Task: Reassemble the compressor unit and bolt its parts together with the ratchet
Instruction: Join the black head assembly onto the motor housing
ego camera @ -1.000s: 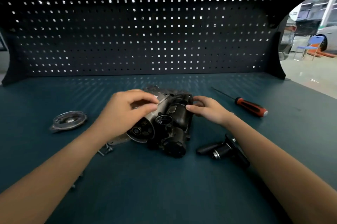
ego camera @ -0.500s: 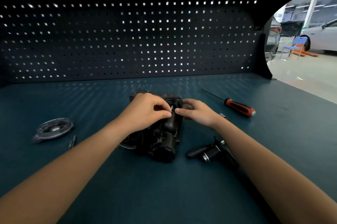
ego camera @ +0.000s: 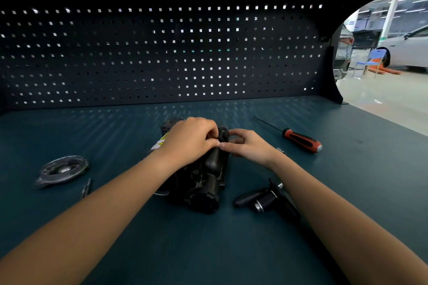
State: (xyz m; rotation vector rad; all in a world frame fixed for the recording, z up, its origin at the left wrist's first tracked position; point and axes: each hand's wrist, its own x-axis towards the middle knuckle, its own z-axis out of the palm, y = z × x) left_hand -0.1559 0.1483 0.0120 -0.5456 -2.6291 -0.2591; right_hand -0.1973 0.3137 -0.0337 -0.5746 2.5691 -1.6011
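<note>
A dark teal bench (ego camera: 335, 203) is carrying everything, with a black perforated back panel (ego camera: 162, 57) standing behind it. At the far right a screwdriver with a red and black handle (ego camera: 301, 140) is lying aslant, well apart from the work. A small silver socket-like piece (ego camera: 281, 150) is sitting just beside the right wrist. Nearer, a black cylindrical part with a chrome ring (ego camera: 261, 199) is lying partly under the right forearm, which is hiding its far end. To the left a round grey metal cover plate (ego camera: 61, 170) is resting flat, and a small dark metal bit (ego camera: 86, 188) is lying just beside it.

The dark, grimy cast-metal compressor unit (ego camera: 203, 182) is lying on its side in the middle of the bench, its round black end facing the camera. The left hand (ego camera: 192, 138) is covering its upper part, fingers curling over and gripping the body. The right hand (ego camera: 247, 145) is meeting it at the top right edge, thumb and forefinger pinching at the housing there; whether anything small is lying between them cannot be told.

A yellow and white label (ego camera: 159, 142) is showing beside the left wrist, its writing too blurred to read.
</note>
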